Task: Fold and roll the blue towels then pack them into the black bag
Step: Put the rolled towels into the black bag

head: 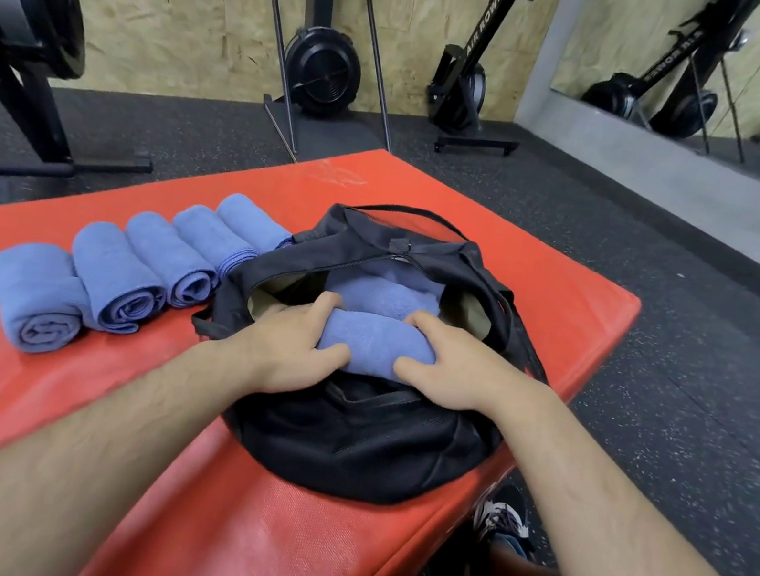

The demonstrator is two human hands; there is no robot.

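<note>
Head view: the left hand (292, 348) and right hand (449, 370) each grasp 1 rolled blue terry towel (373, 344), fingers curled over its ends, in the open mouth of the soft black fabric bag (366, 446). Another blue towel (381, 295) lies inside the bag, at the held roll's 12 o'clock. 5 rolled blue towels (145, 268) sit in a row on the red padded block (274, 546), at the bag's 9 to 10 o'clock.

Blue towels (118, 274); black bag (357, 440); red mat (267, 530).

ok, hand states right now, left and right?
Left hand: grips one end of the rolled blue cloth towel in the mouth of the black fabric bag.
Right hand: grips the same towel's other end.
</note>
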